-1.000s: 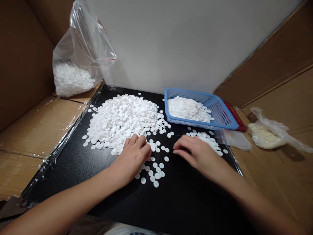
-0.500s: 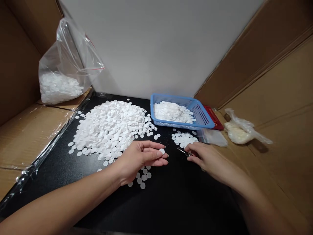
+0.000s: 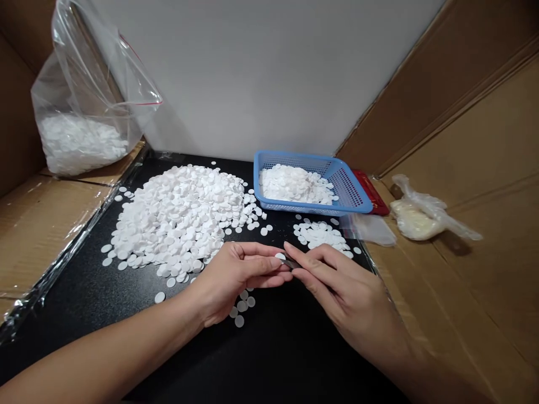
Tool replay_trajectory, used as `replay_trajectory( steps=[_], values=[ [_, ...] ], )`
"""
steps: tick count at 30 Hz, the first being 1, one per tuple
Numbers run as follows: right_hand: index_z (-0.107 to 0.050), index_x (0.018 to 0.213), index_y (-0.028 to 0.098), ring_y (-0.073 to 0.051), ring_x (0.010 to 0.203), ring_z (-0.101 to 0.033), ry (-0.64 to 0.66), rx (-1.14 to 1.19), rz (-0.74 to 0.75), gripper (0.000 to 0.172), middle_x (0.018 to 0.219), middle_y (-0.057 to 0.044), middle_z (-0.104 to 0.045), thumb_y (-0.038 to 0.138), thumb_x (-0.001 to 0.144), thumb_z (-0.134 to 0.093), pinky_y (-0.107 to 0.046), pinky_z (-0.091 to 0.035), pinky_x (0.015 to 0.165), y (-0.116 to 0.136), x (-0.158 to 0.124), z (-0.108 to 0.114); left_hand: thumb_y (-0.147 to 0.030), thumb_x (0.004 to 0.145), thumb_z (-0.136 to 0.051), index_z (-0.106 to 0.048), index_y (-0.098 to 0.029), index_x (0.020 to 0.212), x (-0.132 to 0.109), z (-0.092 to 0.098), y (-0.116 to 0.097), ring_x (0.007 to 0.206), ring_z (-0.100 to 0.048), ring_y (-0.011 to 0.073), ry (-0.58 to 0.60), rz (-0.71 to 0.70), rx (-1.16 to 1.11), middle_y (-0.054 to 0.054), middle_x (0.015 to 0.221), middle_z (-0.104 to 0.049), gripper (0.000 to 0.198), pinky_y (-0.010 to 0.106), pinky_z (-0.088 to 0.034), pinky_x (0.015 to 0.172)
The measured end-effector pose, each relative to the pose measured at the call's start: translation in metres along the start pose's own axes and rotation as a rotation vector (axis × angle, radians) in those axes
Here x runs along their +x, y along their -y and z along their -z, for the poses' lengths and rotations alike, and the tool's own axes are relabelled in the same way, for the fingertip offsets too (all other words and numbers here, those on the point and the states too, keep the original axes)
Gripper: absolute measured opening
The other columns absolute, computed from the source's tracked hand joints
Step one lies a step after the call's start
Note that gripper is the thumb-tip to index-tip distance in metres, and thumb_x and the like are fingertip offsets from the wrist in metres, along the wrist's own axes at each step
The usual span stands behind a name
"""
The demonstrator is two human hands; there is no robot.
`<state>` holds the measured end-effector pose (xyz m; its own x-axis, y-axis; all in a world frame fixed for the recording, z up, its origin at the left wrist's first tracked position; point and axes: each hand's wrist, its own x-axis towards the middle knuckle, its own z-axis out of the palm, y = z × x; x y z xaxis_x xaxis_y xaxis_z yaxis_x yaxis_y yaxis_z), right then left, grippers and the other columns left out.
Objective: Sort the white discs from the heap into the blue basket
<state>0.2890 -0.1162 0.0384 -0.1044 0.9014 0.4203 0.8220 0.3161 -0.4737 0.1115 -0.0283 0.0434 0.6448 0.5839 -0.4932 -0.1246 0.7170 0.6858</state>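
Cardboard walls (image 3: 463,112) flank black tabletop (image 3: 273,359); left hand (image 3: 227,278) pinches white disc (image 3: 280,256); right hand (image 3: 349,292) grips tweezers (image 3: 291,263).

White discs (image 3: 177,216) on a black mat (image 3: 269,348); blue mesh basket (image 3: 351,193), brown cardboard (image 3: 471,168).

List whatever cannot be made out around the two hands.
All in the head view:
- The thin dark tool: fingers of the right hand cover most of it; too small to identify.
- The disc pinched by the left hand: only an edge shows between fingertips.
- The red thing: mostly hidden behind the blue basket.
- Pale contents of the crumpled bag: blurred by film.
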Motion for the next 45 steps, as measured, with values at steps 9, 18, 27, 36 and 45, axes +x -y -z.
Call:
replay_trajectory(
  steps=[9,18,27,36,45],
  values=[
    [-0.062,0.133,0.025,-0.013,0.071,-0.063,-0.015,-0.088,0.040,0.035,0.083,-0.004,-0.065,0.022,0.101,-0.048,-0.023,-0.053,0.064,0.004,0.000,0.000,-0.025,0.072,-0.085,-0.075,-0.011,0.083,-0.003,0.003,0.003,0.082,-0.075,0.0182,0.060,-0.017,0.046,0.008,0.080,-0.077,0.020,0.027,-0.059,0.084],
    [-0.064,0.130,0.023,-0.013,0.072,-0.064,-0.009,-0.067,0.061,0.033,0.082,-0.004,-0.065,0.022,0.100,-0.049,-0.023,-0.053,0.064,0.002,-0.001,0.001,-0.025,0.069,-0.085,-0.076,-0.012,0.082,-0.003,0.005,0.000,0.079,-0.075,0.0167,0.083,-0.005,0.077,0.007,0.079,-0.077,0.021,0.023,-0.059,0.079],
    [-0.063,0.130,0.023,-0.013,0.071,-0.062,0.008,-0.090,0.089,0.033,0.081,-0.003,-0.064,0.021,0.100,-0.050,-0.024,-0.051,0.064,0.003,-0.001,0.003,-0.023,0.071,-0.084,-0.076,-0.010,0.086,-0.005,0.006,-0.003,0.080,-0.075,0.0172,0.085,0.014,0.139,0.011,0.085,-0.078,0.022,0.024,-0.058,0.081],
    [-0.066,0.126,0.023,-0.012,0.067,-0.062,-0.095,-0.115,0.023,0.031,0.080,-0.002,-0.064,0.020,0.099,-0.050,-0.023,-0.049,0.061,0.001,0.003,0.003,-0.021,0.069,-0.085,-0.075,-0.010,0.087,-0.006,0.003,-0.005,0.078,-0.075,0.0178,0.049,0.010,0.075,0.011,0.083,-0.077,0.023,0.023,-0.059,0.077],
    [-0.064,0.128,0.019,-0.014,0.071,-0.063,-0.108,-0.159,-0.003,0.032,0.086,-0.004,-0.065,0.022,0.100,-0.049,-0.024,-0.050,0.065,-0.007,0.005,0.001,-0.016,0.091,-0.062,-0.070,-0.009,0.087,-0.005,0.003,-0.006,0.081,-0.076,0.0184,0.021,0.055,-0.018,0.014,0.087,-0.077,0.012,0.021,-0.060,0.079]
  ],
)
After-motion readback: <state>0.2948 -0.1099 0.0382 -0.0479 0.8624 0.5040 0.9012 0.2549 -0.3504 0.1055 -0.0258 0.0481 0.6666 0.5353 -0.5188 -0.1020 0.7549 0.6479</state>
